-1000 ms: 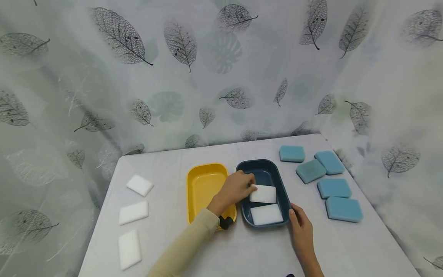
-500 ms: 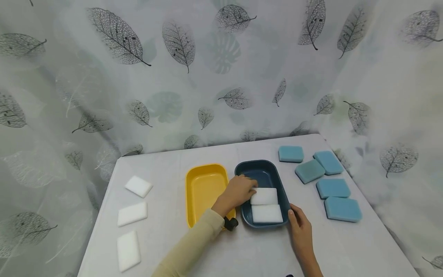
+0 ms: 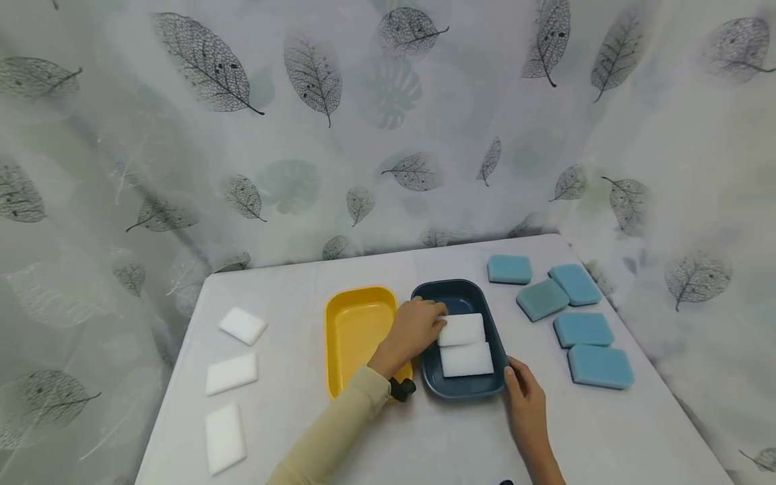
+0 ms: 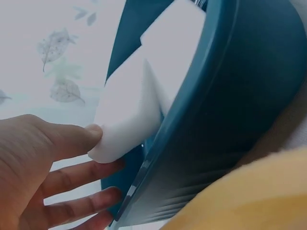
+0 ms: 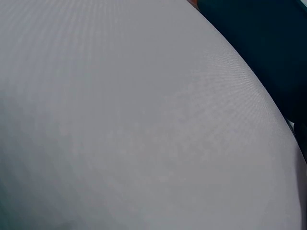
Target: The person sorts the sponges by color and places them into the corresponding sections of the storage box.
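Note:
Two white sponges lie side by side in a dark blue tray (image 3: 451, 291), their long edges touching in the head view. My left hand (image 3: 412, 333) reaches over the tray's left rim and pinches the end of the farther sponge (image 3: 463, 330). In the left wrist view the thumb lies on top of that sponge (image 4: 125, 105), with fingers (image 4: 103, 167) beneath its end. The nearer sponge (image 3: 467, 360) touches no hand. My right hand (image 3: 529, 404) grips the tray's near right corner. In the right wrist view the hand is hidden; mostly white cloth shows.
A yellow tray (image 3: 332, 337) stands left of the blue one, partly under the left forearm. White sponges (image 3: 232, 374) lie at the table's left. Several blue sponges (image 3: 583, 330) lie at the right. A leaf-patterned curtain (image 3: 388, 135) hangs behind the table.
The gap between the two tray sponges has closed. Both have since shifted toward the tray's far end, along with my left hand. My right hand has stayed at the tray's corner.

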Demonstrator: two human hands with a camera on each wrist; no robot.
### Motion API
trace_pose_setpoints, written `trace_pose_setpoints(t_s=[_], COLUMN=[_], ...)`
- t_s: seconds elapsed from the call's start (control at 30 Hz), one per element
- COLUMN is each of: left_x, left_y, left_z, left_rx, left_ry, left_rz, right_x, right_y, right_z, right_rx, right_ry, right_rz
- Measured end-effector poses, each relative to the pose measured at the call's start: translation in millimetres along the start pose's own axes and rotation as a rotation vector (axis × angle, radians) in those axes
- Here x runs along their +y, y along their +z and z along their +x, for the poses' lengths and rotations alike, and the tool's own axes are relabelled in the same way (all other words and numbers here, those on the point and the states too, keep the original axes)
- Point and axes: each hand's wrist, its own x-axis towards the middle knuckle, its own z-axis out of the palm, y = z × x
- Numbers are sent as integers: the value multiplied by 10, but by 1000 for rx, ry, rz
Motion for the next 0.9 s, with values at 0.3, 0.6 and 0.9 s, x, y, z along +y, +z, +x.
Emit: trace_pose_setpoints(t_s=[0.3,0.6,0.9], left_x=[24,139,368], left_y=[-15,53,117], left_z=[-42,-69,-227], left_rx=[-111,-218,-314], left_ry=[30,74,34], left_rz=[5,211,230], right_x=[24,-14,-54], right_y=[7,25,16], right_z=[8,65,-3], right_rx=[13,14,-10], right_ry=[2,-7,65], right_rz=[-13,-17,-43])
